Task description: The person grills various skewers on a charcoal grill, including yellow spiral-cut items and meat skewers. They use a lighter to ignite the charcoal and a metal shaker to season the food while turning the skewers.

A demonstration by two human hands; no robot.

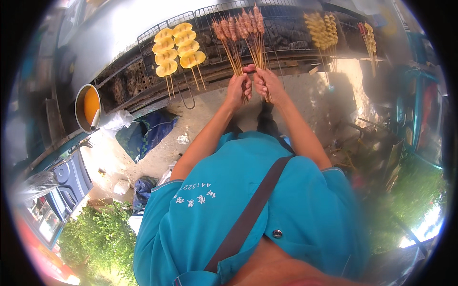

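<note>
Both my hands are at the near edge of a long charcoal grill, holding fanned bundles of meat skewers by their bare wooden ends. My left hand is closed around the left bundle of meat skewers. In my right hand is the right bundle of meat skewers, its meat ends over the wire grate. The two bundles nearly touch at the meat. To the left, skewers of yellow slices, seemingly potato, lie on the grate with their sticks jutting toward me.
A pot of orange liquid with a brush-like handle in it stands left of the grill. More yellow skewers lie on the right, with others farther along. A bent metal handle sticks out below the grate. A blue-green bag lies below.
</note>
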